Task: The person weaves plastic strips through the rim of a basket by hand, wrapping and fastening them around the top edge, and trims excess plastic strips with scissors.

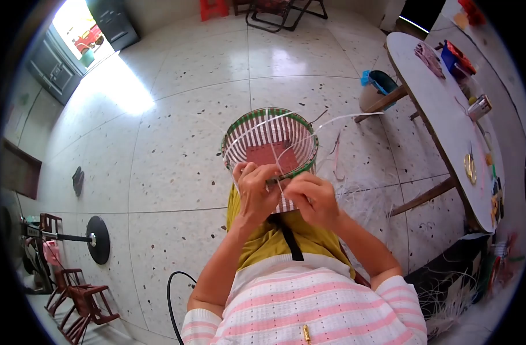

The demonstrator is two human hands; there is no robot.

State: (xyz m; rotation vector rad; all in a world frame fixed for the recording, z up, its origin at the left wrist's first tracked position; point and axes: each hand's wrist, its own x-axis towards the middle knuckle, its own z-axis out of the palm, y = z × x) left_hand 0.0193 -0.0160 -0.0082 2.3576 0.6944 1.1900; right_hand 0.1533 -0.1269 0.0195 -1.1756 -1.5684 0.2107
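Note:
A round woven basket (234, 145) with white and reddish stripes, a green rim and a red bottom rests at my lap. My left hand (257, 190) is closed on the near part of its rim, fingers bent over the edge. Just right of it, my right hand (313, 198) pinches at the same stretch of rim, and a thin white strip passes between the hands. Loose white strips (355, 115) arc over the basket and out to the right.
At the right stands a white oval table (432, 109) with scissors (470, 168), a can (479, 107) and a cloth. A bin (372, 95) is beside its leg. Scattered clear strips (363, 204) lie on the floor. Small wooden chairs (90, 302) stand lower left.

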